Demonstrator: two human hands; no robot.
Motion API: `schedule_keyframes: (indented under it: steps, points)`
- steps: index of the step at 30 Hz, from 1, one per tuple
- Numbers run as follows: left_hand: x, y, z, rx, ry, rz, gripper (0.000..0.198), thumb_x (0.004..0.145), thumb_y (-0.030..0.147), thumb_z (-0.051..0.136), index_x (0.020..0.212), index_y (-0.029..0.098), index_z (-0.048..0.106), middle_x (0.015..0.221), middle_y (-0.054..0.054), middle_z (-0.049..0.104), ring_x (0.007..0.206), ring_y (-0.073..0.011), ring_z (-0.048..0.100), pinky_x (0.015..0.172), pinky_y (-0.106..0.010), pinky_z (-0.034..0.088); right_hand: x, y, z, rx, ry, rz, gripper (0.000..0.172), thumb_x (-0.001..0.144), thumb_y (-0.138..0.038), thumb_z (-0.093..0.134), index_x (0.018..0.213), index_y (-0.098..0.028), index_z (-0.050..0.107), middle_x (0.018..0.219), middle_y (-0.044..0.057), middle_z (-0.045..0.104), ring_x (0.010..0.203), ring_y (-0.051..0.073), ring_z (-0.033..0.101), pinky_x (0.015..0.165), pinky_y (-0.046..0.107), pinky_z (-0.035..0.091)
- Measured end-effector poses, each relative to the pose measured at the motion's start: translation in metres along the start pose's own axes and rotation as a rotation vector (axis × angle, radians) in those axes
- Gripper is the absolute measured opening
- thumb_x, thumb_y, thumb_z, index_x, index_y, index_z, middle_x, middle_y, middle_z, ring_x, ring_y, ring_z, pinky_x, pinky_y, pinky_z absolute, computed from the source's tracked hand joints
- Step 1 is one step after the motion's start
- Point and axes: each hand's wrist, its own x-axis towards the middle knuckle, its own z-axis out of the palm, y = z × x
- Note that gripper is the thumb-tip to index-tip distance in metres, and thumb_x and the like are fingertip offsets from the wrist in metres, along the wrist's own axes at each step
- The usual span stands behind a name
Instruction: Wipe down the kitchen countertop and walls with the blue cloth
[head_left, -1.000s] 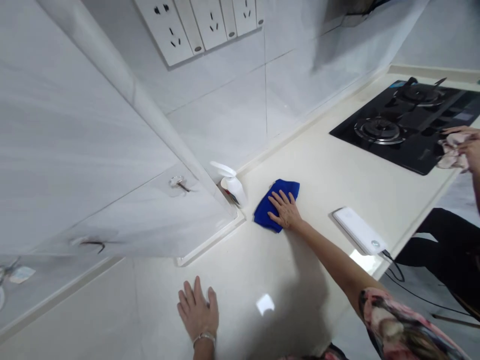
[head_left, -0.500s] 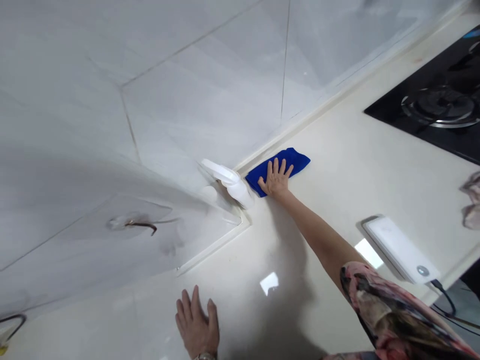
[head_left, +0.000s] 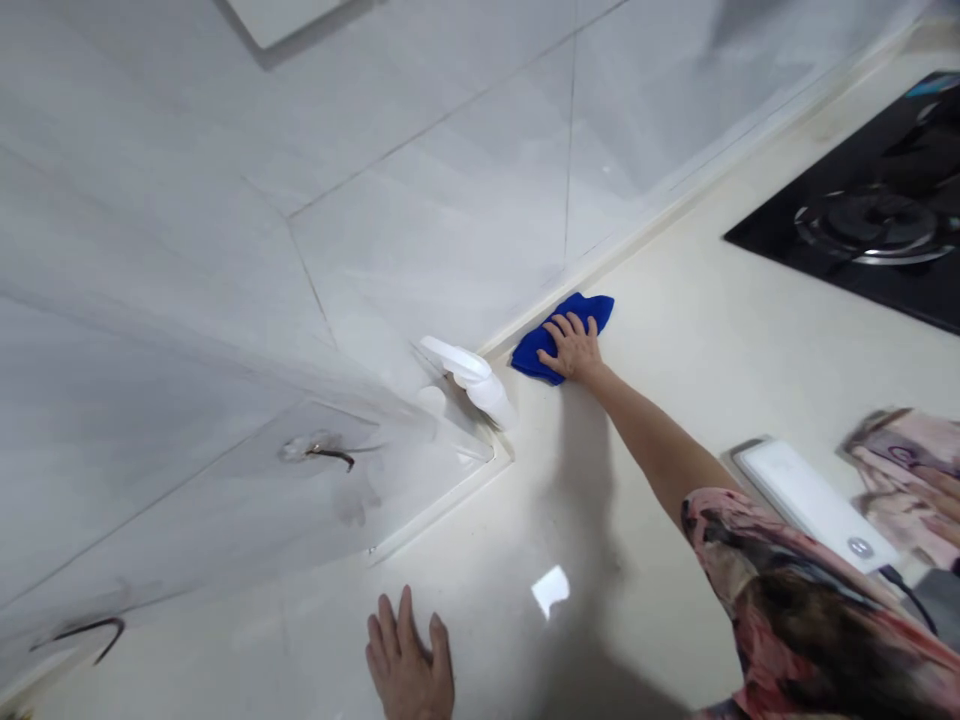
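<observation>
My right hand point(head_left: 571, 348) lies flat on a crumpled blue microfibre cloth point(head_left: 561, 337), pressing it against the cream countertop point(head_left: 660, 400) close to the wall's upstand. My left hand point(head_left: 409, 650) rests palm down on the countertop at the bottom of the view, fingers apart, touching nothing else. A white trigger spray bottle point(head_left: 472, 375) stands just left of the blue cloth, near the corner. At the right edge, a crumpled pink patterned cloth point(head_left: 904, 485) lies beside a white power bank point(head_left: 814, 505), with what seem to be another person's fingers on it.
A black glass gas hob point(head_left: 874, 225) with a metal burner sits at the upper right. Grey-white wall tiles point(head_left: 435, 200) rise behind the counter. A white cabinet point(head_left: 150, 470) with metal hooks projects at the left. A black cable leaves the power bank.
My right hand has pushed the blue cloth closer to the upstand, and the cloth looks more bunched. The pink cloth has moved in beside the power bank. The view has shifted slightly.
</observation>
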Motion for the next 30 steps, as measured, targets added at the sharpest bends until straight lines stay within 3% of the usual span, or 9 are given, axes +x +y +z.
schedule_keyframes:
  steps: [5, 9, 16, 30]
  points:
    - [0.003, 0.001, 0.008, -0.011, 0.031, -0.01, 0.065, 0.099, 0.048, 0.037, 0.157, 0.022, 0.047, 0.172, -0.009, 0.029, 0.161, -0.033, 0.017, 0.129, -0.057, 0.023, -0.029, -0.008, -0.004, -0.008, 0.017, 0.089, 0.071, 0.099, -0.057, 0.033, 0.156, -0.015, 0.045, 0.164, 0.014, 0.038, 0.15, 0.039, 0.025, 0.122, 0.067, 0.011]
    - [0.006, 0.007, 0.007, -0.03, 0.059, -0.005, 0.065, 0.099, 0.048, 0.037, 0.159, 0.023, 0.044, 0.172, -0.01, 0.029, 0.161, -0.034, 0.018, 0.129, -0.057, 0.022, -0.076, -0.007, -0.01, 0.001, 0.087, 0.164, 0.072, 0.099, -0.056, 0.03, 0.155, -0.013, 0.046, 0.163, 0.016, 0.04, 0.151, 0.041, 0.025, 0.121, 0.068, 0.012]
    - [0.005, 0.03, -0.016, -0.064, 0.041, 0.006, 0.066, 0.101, 0.049, 0.033, 0.158, 0.017, 0.045, 0.17, -0.018, 0.031, 0.159, -0.039, 0.02, 0.128, -0.06, 0.021, -0.203, -0.033, -0.041, -0.048, 0.046, 0.26, 0.072, 0.101, -0.056, 0.03, 0.157, -0.013, 0.042, 0.166, 0.017, 0.036, 0.153, 0.041, 0.024, 0.123, 0.067, 0.01]
    - [0.0, 0.038, -0.023, -0.173, 0.023, 0.079, 0.072, 0.1, 0.052, 0.026, 0.157, 0.012, 0.043, 0.169, -0.023, 0.026, 0.159, -0.044, 0.012, 0.125, -0.066, 0.016, -0.455, -0.084, -0.08, -0.058, -0.014, 0.183, 0.073, 0.099, -0.058, 0.043, 0.16, -0.019, 0.039, 0.169, 0.01, 0.031, 0.157, 0.036, 0.018, 0.127, 0.06, 0.004]
